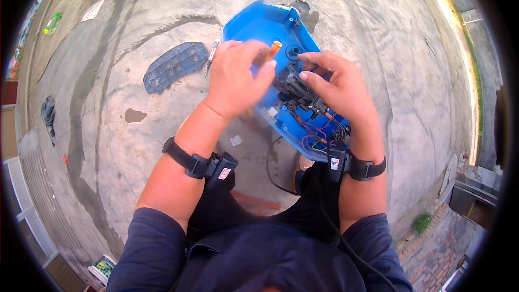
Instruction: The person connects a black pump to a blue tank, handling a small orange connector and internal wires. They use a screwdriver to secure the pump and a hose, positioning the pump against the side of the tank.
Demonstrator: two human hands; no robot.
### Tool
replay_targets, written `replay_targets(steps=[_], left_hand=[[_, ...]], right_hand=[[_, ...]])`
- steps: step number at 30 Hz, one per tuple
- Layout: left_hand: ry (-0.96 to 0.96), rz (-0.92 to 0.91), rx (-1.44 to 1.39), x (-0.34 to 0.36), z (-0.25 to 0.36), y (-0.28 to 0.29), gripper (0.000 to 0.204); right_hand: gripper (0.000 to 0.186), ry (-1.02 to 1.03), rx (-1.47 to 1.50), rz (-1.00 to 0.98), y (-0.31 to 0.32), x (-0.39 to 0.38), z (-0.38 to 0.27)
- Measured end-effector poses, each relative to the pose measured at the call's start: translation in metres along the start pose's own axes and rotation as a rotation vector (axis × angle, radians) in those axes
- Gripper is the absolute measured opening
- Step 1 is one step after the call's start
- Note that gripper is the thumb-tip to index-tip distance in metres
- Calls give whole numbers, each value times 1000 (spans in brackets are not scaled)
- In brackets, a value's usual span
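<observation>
My left hand (pixel 238 75), slightly blurred, has thumb and fingers closed around an orange cylindrical tool handle (pixel 274 48) over an open blue plastic housing (pixel 257 19). Its far end is hidden. My right hand (pixel 340 81) grips a black plastic mechanism (pixel 300 94) inside the housing, thumb on top and curled fingers near a round black fitting (pixel 294 52). Wires (pixel 316 135) run through the housing's near end. A slim metal tool (pixel 214 47) lies just left of the housing, partly behind my left hand.
A ribbed dark panel (pixel 174 66) lies on the pale concrete ground (pixel 124 32), left of the housing. Farther left are a dark power tool (pixel 48 119) and a green object (pixel 53 23). A black cable (pixel 281 184) runs by my legs. Brick paving (pixel 438 254) borders the lower right.
</observation>
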State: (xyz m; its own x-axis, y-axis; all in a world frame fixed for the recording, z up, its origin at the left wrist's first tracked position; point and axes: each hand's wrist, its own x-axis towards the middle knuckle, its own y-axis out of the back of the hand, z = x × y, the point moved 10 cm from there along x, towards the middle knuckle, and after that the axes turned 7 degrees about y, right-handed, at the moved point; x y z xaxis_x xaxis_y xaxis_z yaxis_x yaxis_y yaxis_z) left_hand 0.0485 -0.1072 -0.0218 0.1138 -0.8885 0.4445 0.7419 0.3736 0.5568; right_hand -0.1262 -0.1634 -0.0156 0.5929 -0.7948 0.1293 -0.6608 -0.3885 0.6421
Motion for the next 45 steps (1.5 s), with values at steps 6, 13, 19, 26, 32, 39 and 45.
replay_targets(steps=[6,13,19,26,32,39,45], left_hand=[[1,47,8,0,-3,3,19],[-9,48,32,0,0,1,20],[-24,52,31,1,0,0,21],[-3,27,-6,-3,-5,0,24],[-40,34,-59,-1,5,1,29],[-93,-60,34,0,20,-5,26],[1,-123,-38,0,21,-17,21]], right_hand=[[41,-79,-535,-124,1,-30,-20],[62,-74,-654,-238,-30,-30,6],[55,-189,-678,-265,-32,-27,8],[47,-44,-438,106,5,-37,-12],[35,-144,694,531,42,-26,-3],[43,0,372,632,40,-20,12],[43,57,242,620,40,-18,7]])
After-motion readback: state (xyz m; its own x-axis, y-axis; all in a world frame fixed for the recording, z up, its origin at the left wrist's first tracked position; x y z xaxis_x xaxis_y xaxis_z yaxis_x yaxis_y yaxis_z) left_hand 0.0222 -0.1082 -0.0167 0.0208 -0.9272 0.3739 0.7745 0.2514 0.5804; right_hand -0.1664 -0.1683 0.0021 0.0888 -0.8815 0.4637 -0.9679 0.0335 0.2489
